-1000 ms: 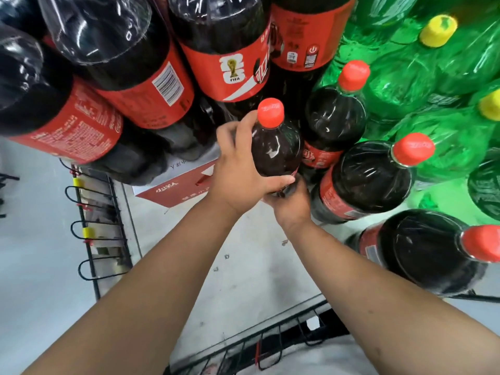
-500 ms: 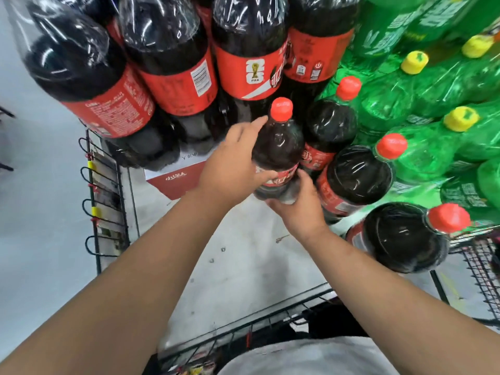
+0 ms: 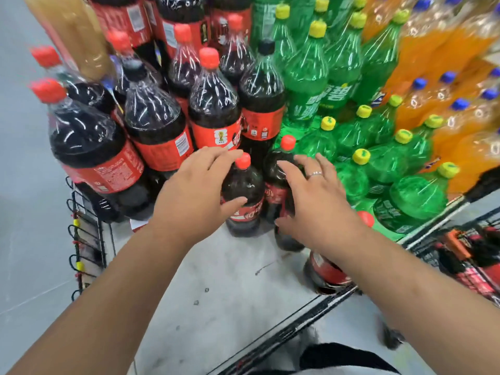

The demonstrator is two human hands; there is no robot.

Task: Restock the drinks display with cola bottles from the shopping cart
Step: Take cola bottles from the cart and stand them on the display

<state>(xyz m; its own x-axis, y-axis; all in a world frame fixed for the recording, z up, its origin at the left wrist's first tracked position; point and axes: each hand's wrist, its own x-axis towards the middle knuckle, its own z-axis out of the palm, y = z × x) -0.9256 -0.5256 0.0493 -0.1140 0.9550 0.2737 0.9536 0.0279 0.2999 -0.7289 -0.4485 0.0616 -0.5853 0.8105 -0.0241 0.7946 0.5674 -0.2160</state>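
Observation:
A small cola bottle (image 3: 244, 197) with a red cap stands upright on the white display shelf (image 3: 216, 280). My left hand (image 3: 196, 192) hovers at its left side, fingers straight above the cap and thumb touching the label. My right hand (image 3: 315, 201) is spread flat, with a ring on one finger, over a second small cola bottle (image 3: 278, 171) just to the right. More small cola bottles (image 3: 328, 272) stand under my right forearm, partly hidden.
Large wrapped cola bottles (image 3: 92, 147) are stacked behind and to the left. Green soda bottles (image 3: 305, 77) and orange soda bottles (image 3: 446, 63) fill the right. A wire hook rack (image 3: 81, 239) hangs off the shelf's left edge. The shopping cart (image 3: 473, 253) is at lower right.
Both hands gripped the small cola bottle before; now their fingers have straightened and it stands on the shelf. The right hand has shifted right. The view has tilted up.

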